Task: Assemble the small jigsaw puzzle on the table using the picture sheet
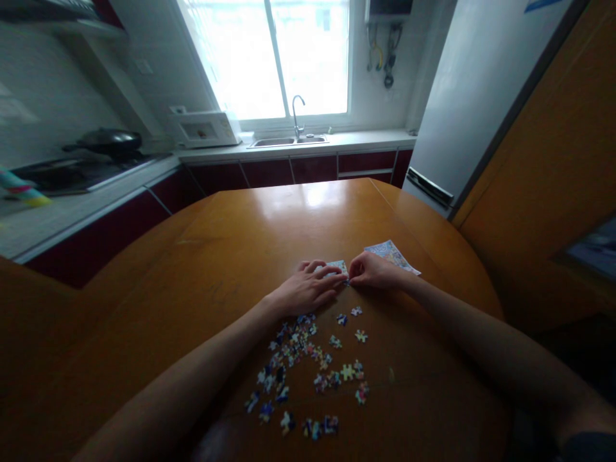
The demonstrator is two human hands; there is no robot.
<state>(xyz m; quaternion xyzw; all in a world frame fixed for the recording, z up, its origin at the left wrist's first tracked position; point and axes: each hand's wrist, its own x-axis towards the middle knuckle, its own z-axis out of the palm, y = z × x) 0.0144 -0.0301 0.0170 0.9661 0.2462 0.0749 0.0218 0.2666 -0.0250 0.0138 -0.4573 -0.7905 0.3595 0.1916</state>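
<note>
My left hand [310, 289] lies with its fingers stretched out over a small joined section of jigsaw puzzle [341, 264], covering much of it. At the section's right edge, my right hand [373, 271] has thumb and fingers pinched together on a puzzle piece, mostly hidden by the fingertips. A printed picture sheet [392, 252] lies just beyond my right hand, partly behind it. Nearer to me is a spread of loose puzzle pieces [296, 343]. A few single pieces, such as a pale yellow-green one [347, 371], lie apart to the right.
All of this rests on a large brown wooden table [231, 256] with rounded ends. Beyond it are a counter with a sink [274, 142], a microwave [205, 129] and, at left, a stove with a black pan [110, 140]. A tall fridge [462, 96] stands at right.
</note>
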